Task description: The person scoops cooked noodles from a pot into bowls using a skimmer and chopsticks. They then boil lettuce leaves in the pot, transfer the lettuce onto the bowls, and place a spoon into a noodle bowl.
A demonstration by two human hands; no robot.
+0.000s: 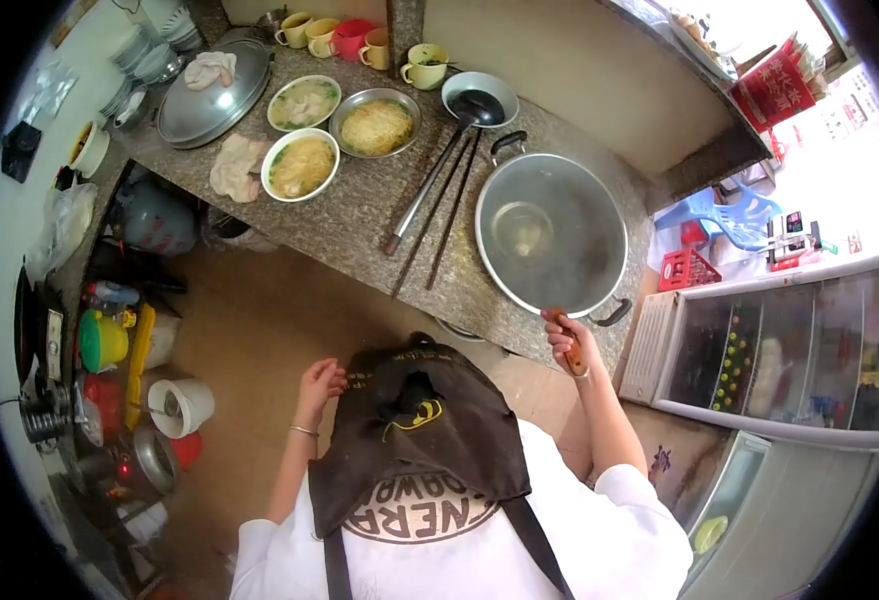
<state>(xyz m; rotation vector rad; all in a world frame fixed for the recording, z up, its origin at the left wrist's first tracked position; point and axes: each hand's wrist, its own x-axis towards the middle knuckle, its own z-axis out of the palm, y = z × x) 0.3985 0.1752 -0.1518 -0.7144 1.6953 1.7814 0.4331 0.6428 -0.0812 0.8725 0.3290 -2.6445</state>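
My right hand (566, 345) is closed around the wooden handle (572, 350) of a tool at the near rim of a big metal pot (610, 190). The tool's working end cannot be made out; the pot holds cloudy, steaming liquid with a pale round patch. My left hand (324, 382) hangs beside the dark apron (420, 400), fingers loosely bent, with nothing in it. Left of the pot, a black ladle (425, 190) rests with its head in a metal bowl (505, 88). Two long chopsticks (450, 220) lie alongside it on the stone counter (350, 235).
Two white bowls (301, 166) (305, 103) and a metal bowl (377, 124) of noodles stand on the counter, near a large lid (215, 100) and a cloth (240, 168). Several mugs (322, 36) line the back. A glass-doored fridge (790, 350) is at right; a white bucket (182, 407) is at left.
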